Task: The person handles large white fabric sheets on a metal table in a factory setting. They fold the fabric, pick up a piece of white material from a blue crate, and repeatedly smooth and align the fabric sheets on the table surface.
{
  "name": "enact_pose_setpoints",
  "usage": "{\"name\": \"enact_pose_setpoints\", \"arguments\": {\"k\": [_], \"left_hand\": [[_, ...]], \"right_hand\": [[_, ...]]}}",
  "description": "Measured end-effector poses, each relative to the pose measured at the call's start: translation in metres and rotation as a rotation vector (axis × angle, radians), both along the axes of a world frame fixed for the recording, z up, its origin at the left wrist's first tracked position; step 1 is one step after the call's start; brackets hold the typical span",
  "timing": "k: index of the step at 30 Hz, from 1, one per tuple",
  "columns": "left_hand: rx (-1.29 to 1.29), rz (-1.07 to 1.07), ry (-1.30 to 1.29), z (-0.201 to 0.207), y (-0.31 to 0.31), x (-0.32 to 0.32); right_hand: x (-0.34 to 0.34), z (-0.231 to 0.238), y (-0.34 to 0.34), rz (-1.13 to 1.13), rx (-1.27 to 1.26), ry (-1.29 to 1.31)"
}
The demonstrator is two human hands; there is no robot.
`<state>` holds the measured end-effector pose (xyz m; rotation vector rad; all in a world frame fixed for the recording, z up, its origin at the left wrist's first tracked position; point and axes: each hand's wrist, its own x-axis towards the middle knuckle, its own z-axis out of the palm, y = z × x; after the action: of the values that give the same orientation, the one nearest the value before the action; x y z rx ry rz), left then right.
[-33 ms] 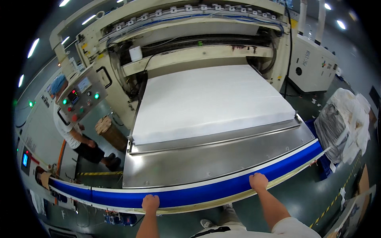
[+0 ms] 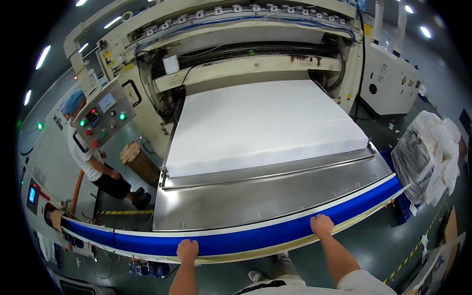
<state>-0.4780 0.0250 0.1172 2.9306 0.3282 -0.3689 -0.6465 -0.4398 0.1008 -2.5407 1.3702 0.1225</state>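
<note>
My left hand [image 2: 188,251] is closed over the near edge of a long blue conveyor belt [image 2: 255,237]. Further right along the same edge, my right hand [image 2: 322,225] is curled closed too. No loose item shows in either hand, and the undersides of my fingers are hidden. Beyond the belt lies a bare steel table plate [image 2: 246,202]. A wide stack of white sheets [image 2: 265,125] rests behind that plate, its near side against a raised metal bar [image 2: 275,168].
A large cream machine [image 2: 221,76] stands behind the stack. At left are a control panel [image 2: 104,118] with lit buttons, a person [image 2: 88,152] in a blue hair cover and a brown cylinder [image 2: 140,164]. Plastic-wrapped goods [image 2: 418,157] stand at right.
</note>
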Motion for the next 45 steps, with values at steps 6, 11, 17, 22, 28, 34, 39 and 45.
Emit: {"name": "enact_pose_setpoints", "arguments": {"k": [6, 11, 17, 22, 28, 34, 39, 45], "left_hand": [[-0.013, 0.038, -0.002, -0.002, 0.004, -0.003], [0.007, -0.011, 0.001, -0.015, 0.010, 0.001], [0.012, 0.015, 0.010, -0.010, 0.008, -0.003], [0.016, 0.036, 0.028, -0.008, 0.003, 0.000], [-0.013, 0.066, 0.017, 0.002, -0.001, -0.003], [-0.008, 0.067, 0.023, 0.005, -0.003, -0.003], [0.009, 0.055, 0.030, 0.005, -0.003, -0.003], [0.003, 0.063, 0.005, 0.001, -0.002, -0.002]], "right_hand": [[0.002, 0.001, 0.004, 0.015, -0.034, 0.005], [-0.001, -0.002, 0.002, 0.024, -0.048, -0.004], [0.000, -0.003, 0.003, 0.019, -0.033, -0.014], [-0.001, -0.004, 0.000, 0.030, -0.057, -0.017], [-0.001, -0.004, 0.000, 0.024, -0.064, -0.047], [0.000, -0.004, -0.001, 0.023, -0.070, -0.022], [-0.001, -0.004, 0.000, 0.025, -0.060, -0.037], [-0.001, -0.007, -0.001, 0.026, -0.061, -0.028]]}}
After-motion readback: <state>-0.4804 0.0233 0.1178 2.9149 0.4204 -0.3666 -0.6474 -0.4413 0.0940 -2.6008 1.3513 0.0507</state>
